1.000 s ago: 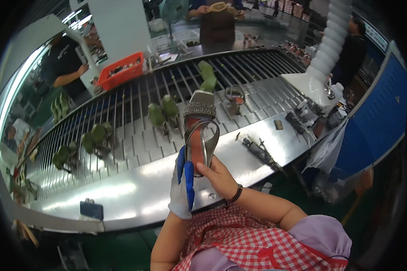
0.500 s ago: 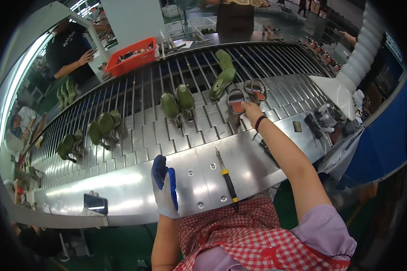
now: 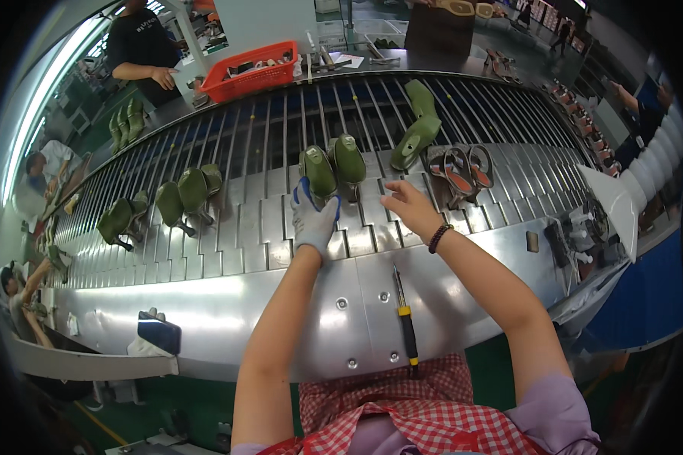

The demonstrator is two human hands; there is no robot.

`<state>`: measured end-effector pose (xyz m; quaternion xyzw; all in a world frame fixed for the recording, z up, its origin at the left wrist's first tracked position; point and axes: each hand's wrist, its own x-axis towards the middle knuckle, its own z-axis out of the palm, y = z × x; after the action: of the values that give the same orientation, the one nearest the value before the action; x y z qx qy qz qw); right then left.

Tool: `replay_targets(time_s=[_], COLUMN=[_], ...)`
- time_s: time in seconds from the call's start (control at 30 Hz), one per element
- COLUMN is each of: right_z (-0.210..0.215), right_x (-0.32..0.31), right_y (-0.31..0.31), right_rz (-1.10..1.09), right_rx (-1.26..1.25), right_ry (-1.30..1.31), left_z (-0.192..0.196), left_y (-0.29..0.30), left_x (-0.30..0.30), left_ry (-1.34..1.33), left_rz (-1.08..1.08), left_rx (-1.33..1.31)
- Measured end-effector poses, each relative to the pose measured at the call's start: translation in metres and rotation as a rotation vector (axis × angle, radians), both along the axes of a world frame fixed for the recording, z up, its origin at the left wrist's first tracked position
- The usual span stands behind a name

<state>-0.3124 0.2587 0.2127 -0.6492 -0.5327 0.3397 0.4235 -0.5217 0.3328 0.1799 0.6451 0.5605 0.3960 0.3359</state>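
My gloved left hand [image 3: 315,226] reaches the near end of a green shoe last [image 3: 319,171], its thumb and fingers apart on either side of it. Whether it grips the last I cannot tell for sure; the last still stands on the slats. A second green last [image 3: 349,159] stands close on its right. My bare right hand [image 3: 411,208] hovers over the slats to the right, fingers partly stretched leftward, with nothing in it. Beyond it a pair of strappy high-heeled sandals [image 3: 459,176] with orange insoles stands side by side. Behind them lies a bent green last [image 3: 417,129].
A slatted metal conveyor [image 3: 243,227] carries more green lasts [image 3: 182,193] at the left. A yellow-black screwdriver-like tool [image 3: 407,326] and a phone [image 3: 159,332] lie on the near metal ledge. A red basket [image 3: 250,72] stands across; a white duct hood [image 3: 611,201] is at right.
My right hand has let go of a sandal, which stands beside its mate, and has moved back left. My left hand has moved forward from the ledge to the green last. The view has shifted.
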Motion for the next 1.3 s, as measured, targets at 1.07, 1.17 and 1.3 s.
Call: replay_targets(time_s=[1.07,1.17,1.3], right_z=[0.105,0.120,0.134], right_x=[-0.103,-0.129,-0.160], right_y=[-0.106,-0.155,-0.200], right_rz=[0.153,0.311,0.398], right_rx=[0.200,0.426,0.530], right_ry=[0.236,-0.216,-0.359], left_z=[0.076,0.129,0.124], left_y=[-0.115,-0.164,-0.203], left_x=[-0.076,-0.067,-0.094], left_ry=[-1.393,-1.754,-1.821], left_rz=[-0.372,-0.446,-0.382], left_rx=[-0.451,-0.590,-0.480])
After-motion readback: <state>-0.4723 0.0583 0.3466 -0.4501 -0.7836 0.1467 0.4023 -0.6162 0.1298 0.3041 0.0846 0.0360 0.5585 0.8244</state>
